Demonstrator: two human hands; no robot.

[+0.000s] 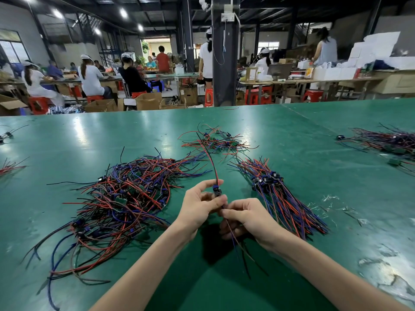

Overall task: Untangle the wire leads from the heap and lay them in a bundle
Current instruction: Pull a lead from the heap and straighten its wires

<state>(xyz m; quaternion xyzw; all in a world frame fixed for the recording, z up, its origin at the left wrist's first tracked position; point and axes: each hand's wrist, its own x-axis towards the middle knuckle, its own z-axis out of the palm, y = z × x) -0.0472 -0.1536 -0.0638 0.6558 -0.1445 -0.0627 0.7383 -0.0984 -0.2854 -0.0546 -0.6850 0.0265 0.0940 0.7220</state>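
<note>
Person is straightening one wire lead [211, 163]
Left hand [197, 206] fingers are pinching its connector [217, 191], right hand [247, 217] fingers gripping the tails [233, 237]; best laid parallel on the bundle [283, 198]

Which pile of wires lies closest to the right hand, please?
The neat, parallel bundle just right of the right hand; the tangled heap lies left, others farther off.

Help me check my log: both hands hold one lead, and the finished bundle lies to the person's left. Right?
No: the head view shows the finished bundle to the person's right. The left hand and right hand do hold one lead.
</note>
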